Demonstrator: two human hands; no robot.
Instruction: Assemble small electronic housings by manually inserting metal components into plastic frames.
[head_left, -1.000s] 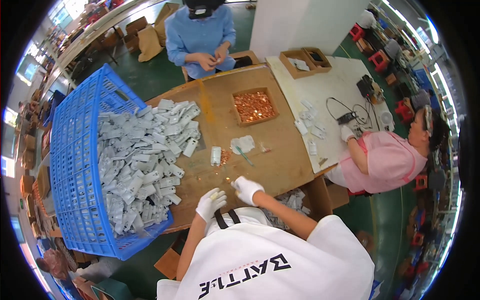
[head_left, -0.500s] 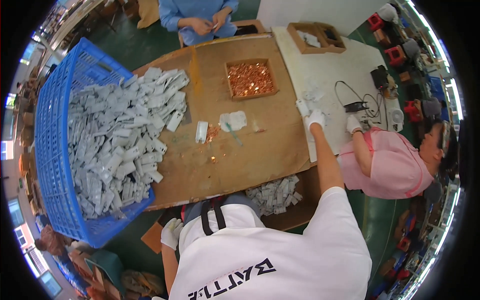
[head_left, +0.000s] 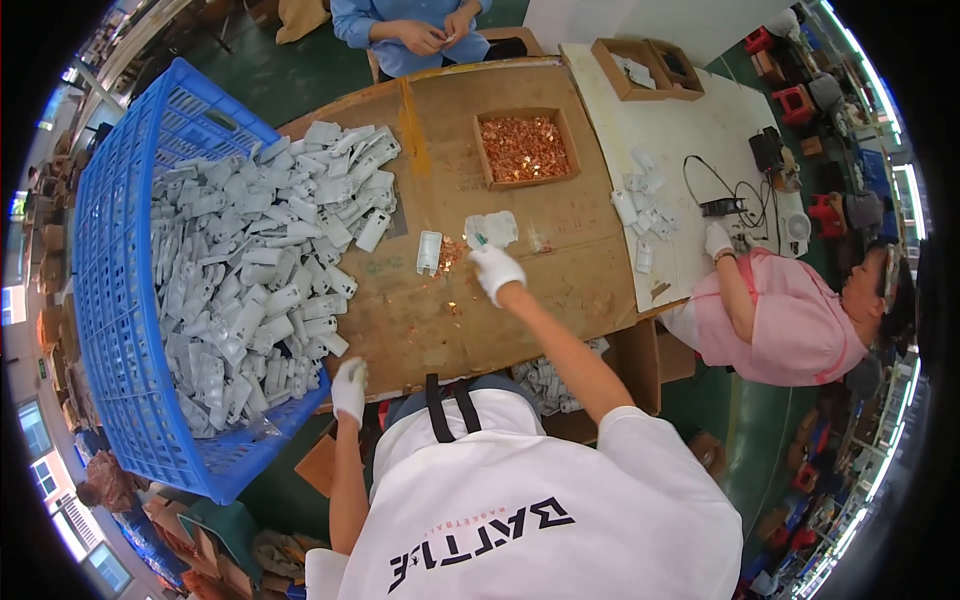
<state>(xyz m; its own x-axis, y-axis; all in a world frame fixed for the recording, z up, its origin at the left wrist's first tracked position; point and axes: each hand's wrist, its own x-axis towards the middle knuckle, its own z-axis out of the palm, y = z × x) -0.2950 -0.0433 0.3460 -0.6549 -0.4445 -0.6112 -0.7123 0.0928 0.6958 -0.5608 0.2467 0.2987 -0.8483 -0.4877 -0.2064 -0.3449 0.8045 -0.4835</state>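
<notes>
My right hand (head_left: 498, 273), in a white glove, is over a thin green tool (head_left: 480, 238) on the cardboard-covered table. Its fingers are drawn together on the tool, which is mostly hidden beneath them. Just beyond lies a crumpled whitish sheet (head_left: 500, 228). Left of the hand are a white plastic housing (head_left: 429, 252) and a small scatter of copper pieces (head_left: 450, 258). My gloved left hand (head_left: 349, 390) is raised at the table's near edge, beside the basket's corner, with its fingers apart and nothing visible in them.
A tipped blue basket (head_left: 125, 290) spills white housings (head_left: 260, 270) onto the table. Copper parts fill a cardboard box (head_left: 527, 148). Several white pieces (head_left: 645, 205) lie on the white side table (head_left: 690, 240), where a person in pink works. Another person in blue sits opposite.
My right hand has come left from the white table to the green tool, leaving a white housing behind. My left hand has risen to the table edge. The view has shifted slightly.
</notes>
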